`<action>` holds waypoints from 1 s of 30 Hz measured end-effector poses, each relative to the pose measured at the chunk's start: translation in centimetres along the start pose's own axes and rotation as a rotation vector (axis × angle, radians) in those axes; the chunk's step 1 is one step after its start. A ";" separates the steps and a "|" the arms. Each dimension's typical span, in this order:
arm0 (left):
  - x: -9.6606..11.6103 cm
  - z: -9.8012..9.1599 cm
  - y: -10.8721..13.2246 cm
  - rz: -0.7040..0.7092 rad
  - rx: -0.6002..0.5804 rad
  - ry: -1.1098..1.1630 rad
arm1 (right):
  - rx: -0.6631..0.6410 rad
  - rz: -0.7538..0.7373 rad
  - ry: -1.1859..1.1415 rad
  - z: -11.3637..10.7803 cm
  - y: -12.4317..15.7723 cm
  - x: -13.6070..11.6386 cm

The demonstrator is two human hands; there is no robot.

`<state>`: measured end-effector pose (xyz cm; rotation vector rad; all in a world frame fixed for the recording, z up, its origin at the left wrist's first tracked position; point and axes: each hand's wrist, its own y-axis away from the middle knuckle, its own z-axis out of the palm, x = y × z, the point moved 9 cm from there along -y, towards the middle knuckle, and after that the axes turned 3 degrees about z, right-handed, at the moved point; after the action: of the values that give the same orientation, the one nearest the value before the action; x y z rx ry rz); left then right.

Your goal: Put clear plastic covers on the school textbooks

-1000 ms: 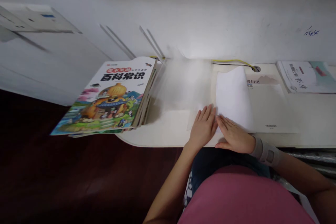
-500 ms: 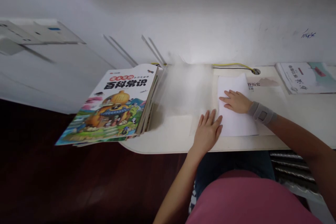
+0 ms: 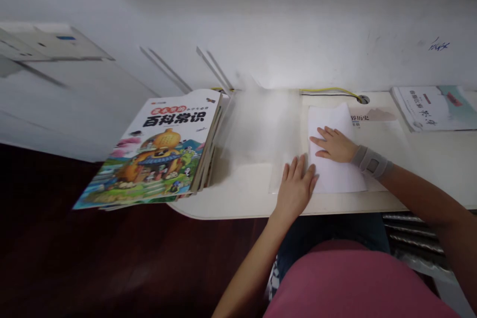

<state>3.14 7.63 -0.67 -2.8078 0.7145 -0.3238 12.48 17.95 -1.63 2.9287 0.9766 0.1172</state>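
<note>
head view looks down on a pale, cream-coloured desk top (image 3: pixel 428 169) set against a white wall. the white paper sheet (image 3: pixel 335 179) lies flat on a pale book with a grey printed title (image 3: pixel 376 124), near the desk's front edge. the right hand (image 3: pixel 334 144), a grey strap at its wrist, rests palm down on the sheet with fingers spread, gripping nothing. the left hand (image 3: pixel 295 190) lies flat and open just left of the sheet, fingertips touching its left edge. a clear plastic film (image 3: pixel 261 124) lies left of the sheet. further left, a stack of colourful picture books (image 3: pixel 156 154) overhangs the desk's left end. a white-and-teal booklet (image 3: pixel 432 108) lies at the desk's far right.
</note>
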 end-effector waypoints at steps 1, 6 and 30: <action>0.3 0.1 0.0 -0.013 -0.016 -0.023 | 0.001 0.001 -0.002 0.0 0.0 0.0; 1.6 1.0 -0.5 -0.134 -0.068 -0.067 | 0.018 0.021 -0.004 0.1 0.1 0.0; 1.6 1.8 -1.6 -0.203 -0.070 -0.141 | 0.089 0.014 0.004 0.3 0.1 -0.5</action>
<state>5.71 8.52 -1.67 -2.9395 0.4193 -0.1353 12.18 17.51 -1.96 3.0167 0.9873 0.0827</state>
